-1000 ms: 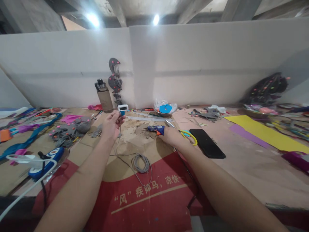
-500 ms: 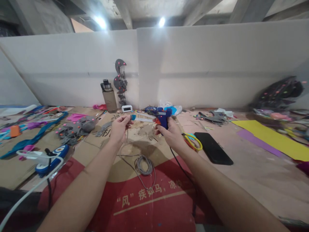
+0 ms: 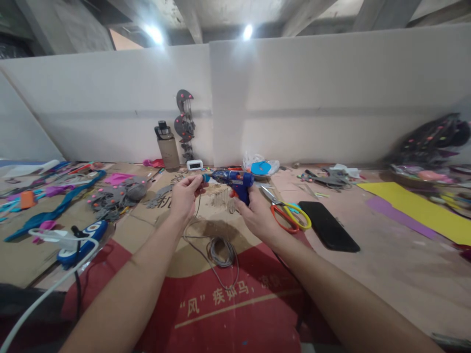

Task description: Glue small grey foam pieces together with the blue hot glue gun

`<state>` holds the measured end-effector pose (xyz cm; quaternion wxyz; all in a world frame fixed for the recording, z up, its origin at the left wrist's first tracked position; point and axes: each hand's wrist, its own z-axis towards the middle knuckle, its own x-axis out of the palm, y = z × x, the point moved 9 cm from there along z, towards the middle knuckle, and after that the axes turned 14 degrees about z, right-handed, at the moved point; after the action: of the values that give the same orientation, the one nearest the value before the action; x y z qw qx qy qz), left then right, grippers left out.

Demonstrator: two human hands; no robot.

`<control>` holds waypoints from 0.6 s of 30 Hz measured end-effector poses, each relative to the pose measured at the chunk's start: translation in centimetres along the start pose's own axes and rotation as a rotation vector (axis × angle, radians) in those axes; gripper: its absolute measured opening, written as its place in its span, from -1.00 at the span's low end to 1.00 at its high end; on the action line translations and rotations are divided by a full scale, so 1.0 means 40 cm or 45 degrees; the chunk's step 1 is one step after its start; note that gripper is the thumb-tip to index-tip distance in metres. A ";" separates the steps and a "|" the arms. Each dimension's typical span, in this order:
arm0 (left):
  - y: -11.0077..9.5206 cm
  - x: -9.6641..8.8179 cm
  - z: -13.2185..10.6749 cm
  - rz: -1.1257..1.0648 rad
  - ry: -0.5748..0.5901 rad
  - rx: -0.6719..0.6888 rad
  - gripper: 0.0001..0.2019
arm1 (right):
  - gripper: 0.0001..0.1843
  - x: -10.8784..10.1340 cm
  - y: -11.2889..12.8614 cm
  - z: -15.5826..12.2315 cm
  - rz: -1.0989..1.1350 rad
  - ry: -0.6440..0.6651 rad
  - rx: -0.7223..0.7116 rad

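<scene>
My right hand point(image 3: 259, 213) is wrapped round the handle of a blue hot glue gun point(image 3: 241, 185). The gun lies level, its nozzle pointing left at a small blue piece point(image 3: 205, 178). Fingertips of my left hand point(image 3: 185, 197) pinch that piece; its exact kind is too small to make out. Whether the nozzle touches it, I cannot tell. Grey cord point(image 3: 231, 255) runs down from my left fingers to a loose coil on the cardboard point(image 3: 172, 260). Scissors point(image 3: 301, 215) with one yellow and one orange-red handle rest just right of my right hand.
A black phone point(image 3: 327, 226) lies beside the scissors. At the back stand a bottle point(image 3: 169, 152) and a small white clock-like device point(image 3: 195, 165). Grey pieces with pink dots point(image 3: 119, 196) and a blue power strip point(image 3: 83, 242) are on the left. Yellow sheets point(image 3: 415, 208) lie right.
The glue gun has turned from an angled pose to side-on, and its nozzle has come close to the blue piece. My right hand has shifted slightly down, uncovering more of the scissors.
</scene>
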<state>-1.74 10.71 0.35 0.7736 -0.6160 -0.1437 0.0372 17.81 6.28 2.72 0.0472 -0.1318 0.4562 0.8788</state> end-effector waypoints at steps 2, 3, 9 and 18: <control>-0.002 0.001 -0.002 -0.007 0.000 0.003 -0.74 | -0.68 -0.001 -0.003 -0.002 -0.009 -0.010 0.004; -0.003 0.001 -0.003 -0.005 -0.003 0.005 -0.74 | -0.68 -0.001 -0.003 -0.002 -0.016 -0.015 -0.003; -0.012 0.012 -0.011 0.050 0.018 0.044 -0.76 | -0.63 0.003 0.009 -0.004 -0.042 -0.030 -0.032; -0.021 0.012 -0.017 0.128 -0.006 0.119 -0.75 | -0.61 0.010 0.031 -0.009 -0.050 -0.030 -0.069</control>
<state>-1.21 9.99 1.11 0.7985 -0.5854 -0.1123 0.0842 17.25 5.25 3.38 0.0661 -0.1316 0.4291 0.8911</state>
